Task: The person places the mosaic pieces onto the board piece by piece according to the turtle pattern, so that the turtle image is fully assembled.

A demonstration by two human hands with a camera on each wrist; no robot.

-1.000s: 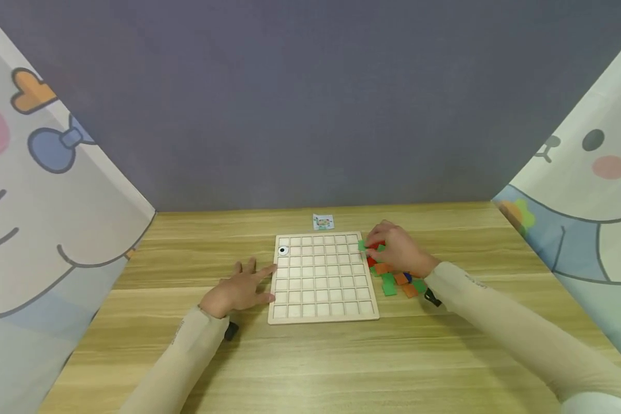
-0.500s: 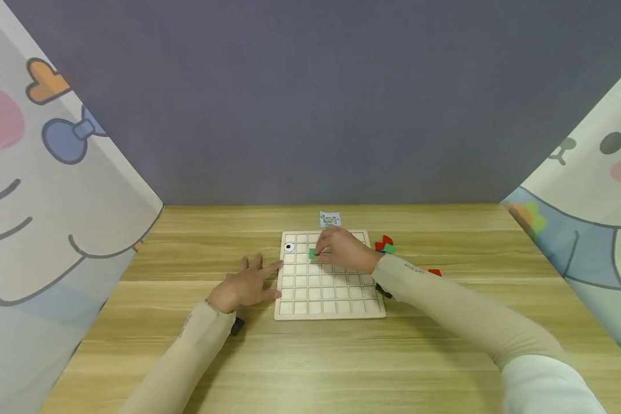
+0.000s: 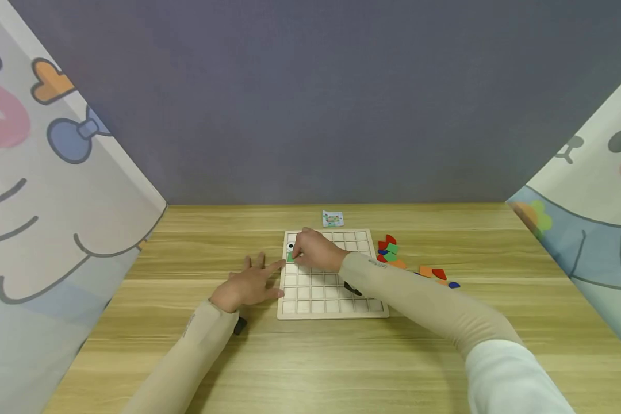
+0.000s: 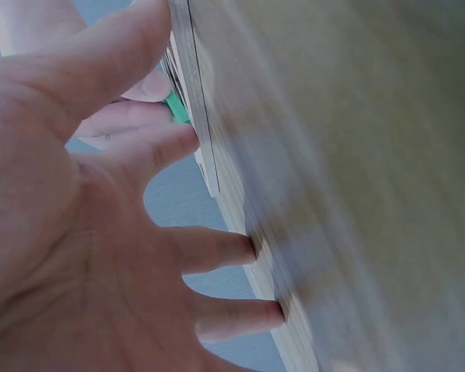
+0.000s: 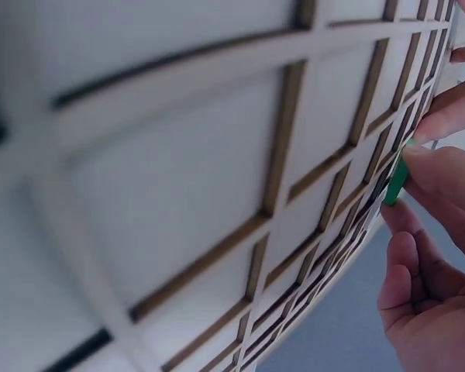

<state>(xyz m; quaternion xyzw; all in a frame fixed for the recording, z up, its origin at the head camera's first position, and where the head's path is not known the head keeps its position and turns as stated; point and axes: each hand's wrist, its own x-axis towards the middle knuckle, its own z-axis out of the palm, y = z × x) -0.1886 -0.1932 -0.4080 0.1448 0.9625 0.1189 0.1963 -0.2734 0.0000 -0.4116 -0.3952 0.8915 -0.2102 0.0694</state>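
A pale wooden grid board (image 3: 318,292) lies on the table, with a round black-and-white eye piece (image 3: 290,246) near its upper left corner. My right hand (image 3: 318,251) reaches across the board and pinches a green square tile (image 3: 290,257) at the left column, just below the eye piece. In the right wrist view the green tile (image 5: 397,180) is tilted against the grid between thumb and fingers. My left hand (image 3: 249,285) rests spread at the board's left edge; the left wrist view has its straight fingertips (image 4: 270,311) on the table and at the board's side.
To the right of the board lie scattered red, green, orange and blue pieces (image 3: 391,249), some partly hidden by the right sleeve (image 3: 403,296). A small printed card (image 3: 333,218) lies behind the board. A dark grey panel (image 3: 336,115) rises behind the table.
My right hand has carried the green tile from the pile on the right, leftward over the board to its left column. The left hand stays at the edge; the head view shifts slightly.
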